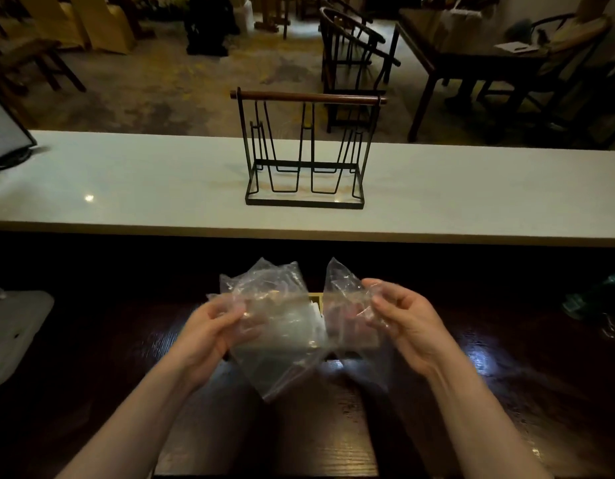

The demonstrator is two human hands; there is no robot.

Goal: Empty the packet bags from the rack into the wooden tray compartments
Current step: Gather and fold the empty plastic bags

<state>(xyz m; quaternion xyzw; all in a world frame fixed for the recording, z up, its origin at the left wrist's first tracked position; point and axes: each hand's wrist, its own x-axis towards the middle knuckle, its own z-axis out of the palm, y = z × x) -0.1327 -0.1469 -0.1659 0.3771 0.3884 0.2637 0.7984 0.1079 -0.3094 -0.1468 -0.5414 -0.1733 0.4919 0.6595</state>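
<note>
Rack (304, 150) stands bare; your left hand (209, 331) and right hand (402, 319) each grip clamped on clear bags (282, 326) before it, tray mostly hidden.

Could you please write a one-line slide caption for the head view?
Both hands, left hand and right hand, hold clear plastic bags before the empty wire rack.

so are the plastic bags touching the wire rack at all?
Apart. The head view shows the wire rack standing bare on the pale counter, while the clear plastic bags are held by the left hand and right hand nearer the camera, over the dark table.
</note>
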